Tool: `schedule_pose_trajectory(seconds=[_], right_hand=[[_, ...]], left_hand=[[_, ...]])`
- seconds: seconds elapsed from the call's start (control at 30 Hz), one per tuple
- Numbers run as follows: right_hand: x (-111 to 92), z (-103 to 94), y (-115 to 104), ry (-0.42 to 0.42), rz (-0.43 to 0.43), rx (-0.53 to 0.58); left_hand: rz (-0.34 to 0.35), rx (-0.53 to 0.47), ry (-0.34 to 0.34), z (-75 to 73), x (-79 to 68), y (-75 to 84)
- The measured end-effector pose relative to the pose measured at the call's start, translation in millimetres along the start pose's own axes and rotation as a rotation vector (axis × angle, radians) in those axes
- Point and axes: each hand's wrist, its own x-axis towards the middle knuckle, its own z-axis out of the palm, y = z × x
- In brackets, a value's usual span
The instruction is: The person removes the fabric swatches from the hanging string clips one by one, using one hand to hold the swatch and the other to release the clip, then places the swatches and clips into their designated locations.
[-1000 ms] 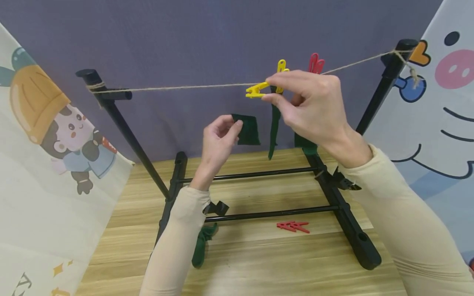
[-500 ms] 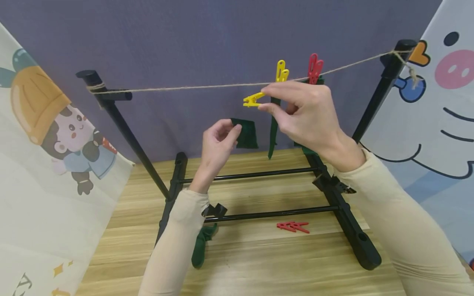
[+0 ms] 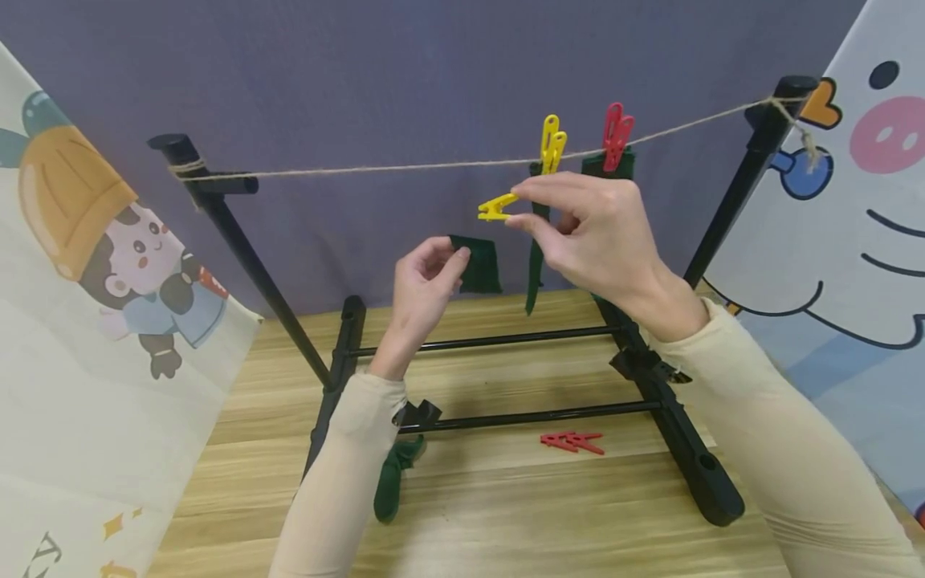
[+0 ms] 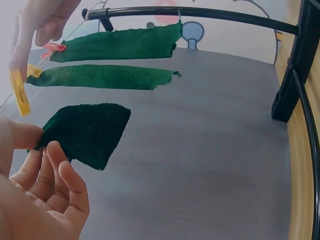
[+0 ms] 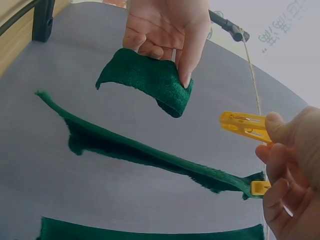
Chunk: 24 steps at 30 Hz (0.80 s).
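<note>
Yellow clothespin [image 3: 490, 212], upper centre, pinched in my right hand [image 3: 594, 231]; green cloth [image 3: 481, 266], mid-frame, pinched in my left hand [image 3: 425, 281]; string [image 3: 405, 168] runs above both.

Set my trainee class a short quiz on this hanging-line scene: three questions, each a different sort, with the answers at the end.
1. What does the right hand pinch between finger and thumb?
2. True or false: the left hand holds a small dark-green fabric piece clear of the beige twine line.
3. What colour are the plastic clothespegs lying on the wood-grain tabletop?
A) yellow
B) red
C) blue

Key:
1. A yellow plastic clothespeg.
2. True.
3. B.
</note>
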Motion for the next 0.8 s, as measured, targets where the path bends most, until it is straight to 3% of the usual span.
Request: schedule_pose_trajectory(seconds=[0.8], right_hand=[[-25.2,12.3,10.3,-0.039,0.067,0.05]], left_hand=[[-0.045,0.028,-0.03,1.6,-5.1,-18.1]])
